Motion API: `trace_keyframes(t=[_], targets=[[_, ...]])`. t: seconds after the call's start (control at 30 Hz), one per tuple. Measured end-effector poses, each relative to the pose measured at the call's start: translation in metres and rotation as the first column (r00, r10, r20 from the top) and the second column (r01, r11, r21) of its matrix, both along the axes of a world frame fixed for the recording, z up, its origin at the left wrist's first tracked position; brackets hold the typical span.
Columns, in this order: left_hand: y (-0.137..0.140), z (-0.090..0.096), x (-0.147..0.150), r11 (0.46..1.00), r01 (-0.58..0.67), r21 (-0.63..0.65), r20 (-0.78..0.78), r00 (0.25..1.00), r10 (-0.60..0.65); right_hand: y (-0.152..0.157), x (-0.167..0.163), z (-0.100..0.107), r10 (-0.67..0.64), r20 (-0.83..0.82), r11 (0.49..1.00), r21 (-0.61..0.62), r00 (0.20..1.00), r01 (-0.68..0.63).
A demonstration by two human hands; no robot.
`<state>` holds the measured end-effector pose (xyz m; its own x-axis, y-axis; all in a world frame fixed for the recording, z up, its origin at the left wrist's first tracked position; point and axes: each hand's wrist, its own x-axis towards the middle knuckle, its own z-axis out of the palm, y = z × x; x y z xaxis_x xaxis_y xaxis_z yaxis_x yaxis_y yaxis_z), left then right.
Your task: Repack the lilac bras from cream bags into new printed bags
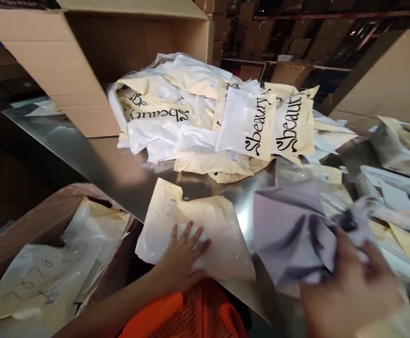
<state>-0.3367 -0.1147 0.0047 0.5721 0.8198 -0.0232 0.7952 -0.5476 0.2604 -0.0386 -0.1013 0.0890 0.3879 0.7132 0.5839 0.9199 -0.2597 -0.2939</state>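
Note:
My left hand (186, 256) lies with fingers spread on a white and cream plastic mailer bag (214, 220) at the near edge of the metal table. A small printed label shows near that bag's upper left corner. At the right, my right hand (353, 286) is closed on a crumpled grey plastic bag (292, 230), partly blurred by motion. The grey bag hangs over the table beside the mailer, apart from my left hand. Behind both stands a heap of mailer bags (166, 115), several printed "beauty" in black.
An open cardboard box (81, 80) lies on its side behind the heap. To the left, a box (60, 197) holds more bags, one marked by hand. More packets (388, 192) lie at the right, below a large carton (388, 80). The metal table (64, 141) has its edge at left.

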Motion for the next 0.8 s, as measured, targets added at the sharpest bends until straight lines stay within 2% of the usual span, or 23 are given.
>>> trace_keyframes(t=[0.07, 0.13, 0.17, 0.2, 0.23, 0.27, 0.3, 0.33, 0.37, 0.4, 0.43, 0.47, 0.5, 0.6, 0.8], targets=[[-0.002, 0.010, -0.024, 0.999, 0.033, 0.014, 0.064, 0.997, -0.034, 0.024, -0.010, -0.013, -0.021, 0.046, 0.983, -0.184, 0.999, 0.029], [0.003, 0.021, -0.054, 0.990, -0.048, 0.132, 0.178, 0.984, 0.024, 0.039, -0.016, -0.021, -0.001, 0.065, 0.905, -0.425, 0.998, 0.028], [0.010, 0.026, -0.070, 0.967, -0.155, 0.200, 0.251, 0.963, 0.102, 0.043, -0.019, -0.023, 0.044, 0.064, 0.869, -0.494, 0.997, -0.007], [0.019, 0.030, -0.086, 0.922, -0.297, 0.249, 0.333, 0.920, 0.206, 0.045, -0.023, -0.021, 0.114, 0.059, 0.855, -0.514, 0.992, -0.067], [0.030, 0.032, -0.102, 0.852, -0.461, 0.248, 0.409, 0.847, 0.340, 0.047, -0.029, -0.018, 0.192, 0.049, 0.857, -0.494, 0.980, -0.143], [0.044, 0.033, -0.117, 0.765, -0.618, 0.183, 0.472, 0.738, 0.483, 0.050, -0.037, -0.013, 0.273, 0.029, 0.854, -0.467, 0.961, -0.229], [0.059, 0.033, -0.128, 0.676, -0.735, 0.062, 0.499, 0.609, 0.616, 0.053, -0.046, -0.008, 0.343, -0.010, 0.825, -0.474, 0.939, -0.306], [0.075, 0.032, -0.137, 0.593, -0.801, -0.086, 0.485, 0.486, 0.727, 0.059, -0.057, -0.003, 0.386, -0.067, 0.784, -0.502, 0.920, -0.365], [0.090, 0.030, -0.143, 0.527, -0.823, -0.212, 0.444, 0.399, 0.802, 0.066, -0.067, 0.001, 0.385, -0.138, 0.724, -0.567, 0.912, -0.392], [0.103, 0.029, -0.145, 0.487, -0.818, -0.305, 0.393, 0.358, 0.847, 0.074, -0.076, 0.002, 0.363, -0.199, 0.653, -0.643, 0.910, -0.401], [0.113, 0.028, -0.145, 0.476, -0.804, -0.357, 0.349, 0.358, 0.866, 0.082, -0.084, 0.001, 0.331, -0.237, 0.604, -0.691, 0.914, -0.397], [0.121, 0.027, -0.142, 0.492, -0.787, -0.373, 0.321, 0.388, 0.864, 0.090, -0.089, -0.001, 0.297, -0.259, 0.568, -0.726, 0.919, -0.388], [0.126, 0.025, -0.139, 0.520, -0.773, -0.365, 0.305, 0.428, 0.851, 0.096, -0.092, -0.006, 0.271, -0.272, 0.555, -0.739, 0.923, -0.381], [0.132, 0.022, -0.129, 0.568, -0.762, -0.312, 0.265, 0.504, 0.822, 0.106, -0.094, -0.022, 0.204, -0.294, 0.578, -0.733, 0.934, -0.357], [0.149, 0.021, -0.124, 0.516, -0.840, -0.165, 0.136, 0.499, 0.856, 0.101, -0.098, -0.038, 0.030, -0.212, 0.720, -0.673, 0.977, -0.168]])
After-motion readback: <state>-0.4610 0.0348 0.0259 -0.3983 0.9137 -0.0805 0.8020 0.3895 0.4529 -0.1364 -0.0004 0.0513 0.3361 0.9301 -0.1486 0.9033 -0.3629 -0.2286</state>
